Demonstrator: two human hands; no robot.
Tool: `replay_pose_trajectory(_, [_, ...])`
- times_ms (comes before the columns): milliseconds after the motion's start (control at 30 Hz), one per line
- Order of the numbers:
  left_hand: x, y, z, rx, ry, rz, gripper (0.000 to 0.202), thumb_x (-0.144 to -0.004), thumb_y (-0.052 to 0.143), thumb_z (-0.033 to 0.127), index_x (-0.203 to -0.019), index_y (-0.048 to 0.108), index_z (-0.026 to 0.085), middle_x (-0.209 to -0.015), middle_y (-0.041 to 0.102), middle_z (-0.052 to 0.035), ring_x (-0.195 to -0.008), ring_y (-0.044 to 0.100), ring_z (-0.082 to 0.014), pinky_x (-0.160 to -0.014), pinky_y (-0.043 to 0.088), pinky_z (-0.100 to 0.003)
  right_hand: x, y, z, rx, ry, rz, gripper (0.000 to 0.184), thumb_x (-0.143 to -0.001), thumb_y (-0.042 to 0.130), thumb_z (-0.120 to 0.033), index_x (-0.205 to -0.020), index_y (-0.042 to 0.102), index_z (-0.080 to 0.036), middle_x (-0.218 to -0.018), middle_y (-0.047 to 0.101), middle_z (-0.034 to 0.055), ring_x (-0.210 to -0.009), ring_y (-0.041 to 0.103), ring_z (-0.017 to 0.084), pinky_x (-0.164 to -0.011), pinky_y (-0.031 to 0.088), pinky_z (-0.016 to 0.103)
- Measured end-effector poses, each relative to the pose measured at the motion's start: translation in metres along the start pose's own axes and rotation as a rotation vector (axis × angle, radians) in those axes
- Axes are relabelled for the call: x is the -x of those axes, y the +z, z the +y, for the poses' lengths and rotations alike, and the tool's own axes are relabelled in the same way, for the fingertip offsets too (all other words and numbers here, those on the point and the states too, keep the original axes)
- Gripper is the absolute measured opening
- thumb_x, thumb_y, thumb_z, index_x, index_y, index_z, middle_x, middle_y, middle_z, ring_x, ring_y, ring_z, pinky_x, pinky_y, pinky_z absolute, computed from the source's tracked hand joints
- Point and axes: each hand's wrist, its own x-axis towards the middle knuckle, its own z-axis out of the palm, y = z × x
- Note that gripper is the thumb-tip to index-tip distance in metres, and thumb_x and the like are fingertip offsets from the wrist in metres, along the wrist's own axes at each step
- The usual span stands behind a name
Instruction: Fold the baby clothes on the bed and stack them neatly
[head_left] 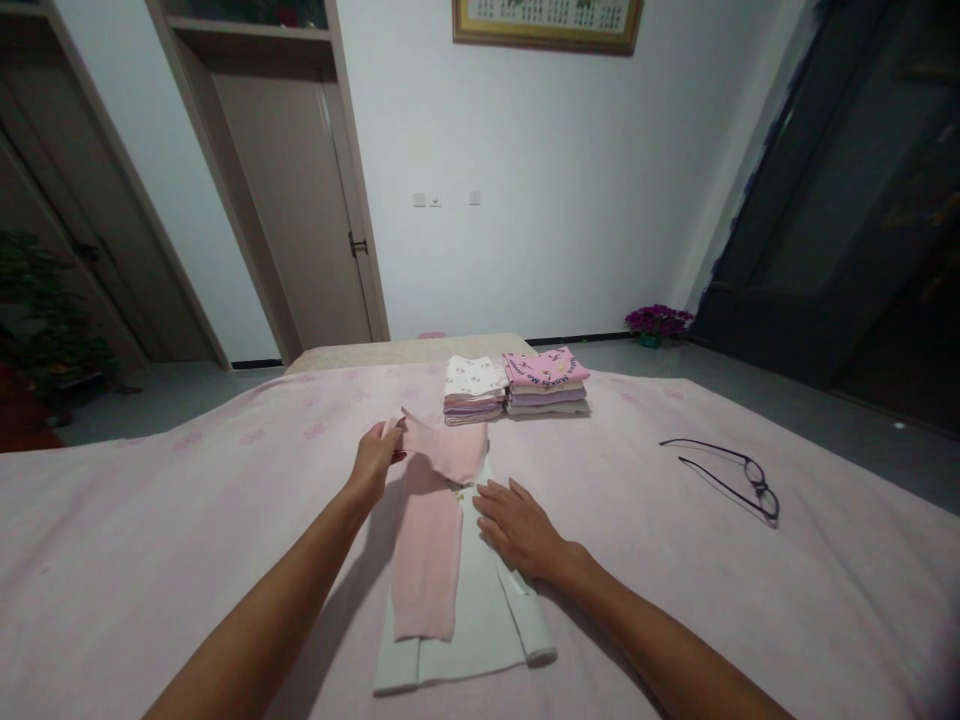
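Light: dim, flat, falling from overhead; white wall is catching most. Shadows: soft ones are trailing under left hand and right hand across pink sheet. Edges: door frame is bowing; right side is sinking dark. Focus: slightly soft, grainy.

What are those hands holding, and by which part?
The left hand pinches the pink cloth at its far corner. The right hand holds nothing; it lies flat on the white garment.
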Motion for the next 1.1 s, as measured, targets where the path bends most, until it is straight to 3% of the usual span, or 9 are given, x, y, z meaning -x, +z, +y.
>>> replay_pose_trajectory(167, [0.028, 0.003, 0.005, -0.256, 0.237, -0.094, 0.033, -0.07, 0.069, 0.02, -0.103, 0.069, 0.02, -0.087, 0.07, -0.0015, -0.073, 0.062, -0.016, -0.063, 0.045, -0.021, -0.035, -0.005, 0.038, -0.097, 0.112, 0.181, 0.044, -0.099, 0.036, -0.034, -0.135, 0.058, -0.021, -0.138, 0.06, 0.0106, -0.129, 0.054, 0.024, -0.111, 0.04, 0.044])
replay_pose_trajectory(300, [0.059, 0.011, 0.003, -0.625, 0.423, -0.206, 0.025, -0.083, 0.058, 0.025, -0.105, 0.068, 0.024, -0.094, 0.072, -0.0014, -0.083, 0.065, -0.0193, -0.072, 0.044, -0.025, -0.069, -0.01, 0.057, -0.055, 0.097, 0.127, 0.048, -0.099, 0.033, -0.029, -0.14, 0.053, -0.017, -0.144, 0.054, 0.0114, -0.133, 0.049, 0.023, -0.113, 0.036, 0.042])
replay_pose_trajectory(467, [0.095, 0.022, -0.008, -0.822, 0.513, -0.355, 0.022, -0.089, 0.05, 0.026, -0.105, 0.065, 0.022, -0.101, 0.069, -0.0046, -0.093, 0.063, -0.0203, -0.082, 0.046, -0.028, -0.092, -0.014, 0.054, 0.015, 0.073, -0.001, 0.044, -0.095, 0.042, -0.027, -0.135, 0.058, -0.022, -0.14, 0.058, 0.0085, -0.128, 0.052, 0.026, -0.108, 0.038, 0.041])
replay_pose_trajectory(600, [0.118, 0.029, -0.024, -1.042, 0.591, -0.581, 0.02, -0.093, 0.048, 0.029, -0.099, 0.066, 0.022, -0.095, 0.067, -0.0058, -0.091, 0.062, -0.0208, -0.081, 0.046, -0.03, -0.099, -0.015, 0.048, 0.006, 0.072, -0.032, 0.043, -0.089, 0.055, -0.031, -0.131, 0.062, -0.027, -0.14, 0.059, 0.0068, -0.124, 0.054, 0.028, -0.104, 0.04, 0.039])
replay_pose_trajectory(733, [0.13, 0.034, -0.038, -1.24, 0.636, -0.754, 0.021, -0.093, 0.054, 0.036, -0.097, 0.067, 0.021, -0.099, 0.066, -0.0083, -0.093, 0.06, -0.0238, -0.081, 0.045, -0.033, -0.094, -0.016, 0.047, -0.043, 0.125, 0.001, 0.037, -0.09, 0.053, -0.03, -0.124, 0.066, -0.028, -0.137, 0.06, 0.0044, -0.123, 0.054, 0.024, -0.103, 0.039, 0.033])
replay_pose_trajectory(833, [0.131, 0.035, -0.04, -1.224, 0.612, -0.753, 0.025, -0.095, 0.051, 0.039, -0.097, 0.068, 0.02, -0.1, 0.067, -0.0084, -0.093, 0.059, -0.0236, -0.081, 0.043, -0.032, -0.078, -0.02, 0.046, -0.089, 0.274, 0.102, 0.036, -0.089, 0.047, -0.018, -0.118, 0.068, -0.02, -0.126, 0.065, 0.0083, -0.116, 0.057, 0.02, -0.098, 0.041, 0.028])
replay_pose_trajectory(933, [0.125, 0.034, -0.035, -1.034, 0.469, -0.673, 0.038, -0.098, 0.041, 0.047, -0.09, 0.067, 0.02, -0.091, 0.068, -0.0065, -0.084, 0.06, -0.0208, -0.074, 0.042, -0.029, -0.053, -0.031, 0.04, -0.082, 0.378, 0.154, 0.035, -0.087, 0.043, -0.013, -0.112, 0.068, -0.016, -0.113, 0.069, 0.0099, -0.105, 0.061, 0.018, -0.09, 0.042, 0.027])
replay_pose_trajectory(1000, [0.118, 0.032, -0.033, -0.873, 0.363, -0.58, 0.044, -0.098, 0.037, 0.05, -0.086, 0.065, 0.019, -0.083, 0.067, -0.0052, -0.075, 0.06, -0.0191, -0.069, 0.04, -0.028, -0.034, -0.042, 0.027, -0.092, 0.407, 0.115, 0.03, -0.086, 0.047, -0.016, -0.107, 0.068, -0.018, -0.101, 0.072, 0.0066, -0.093, 0.064, 0.017, -0.08, 0.043, 0.026])
replay_pose_trajectory(1100, [0.106, 0.029, -0.034, -0.694, 0.277, -0.472, 0.045, -0.097, 0.036, 0.051, -0.085, 0.063, 0.018, -0.072, 0.064, -0.0033, -0.064, 0.057, -0.0174, -0.062, 0.039, -0.028, -0.006, -0.057, -0.004, -0.083, 0.393, -0.056, 0.021, -0.084, 0.053, -0.026, -0.095, 0.07, -0.021, -0.088, 0.073, 0.0037, -0.079, 0.065, 0.018, -0.068, 0.04, 0.026])
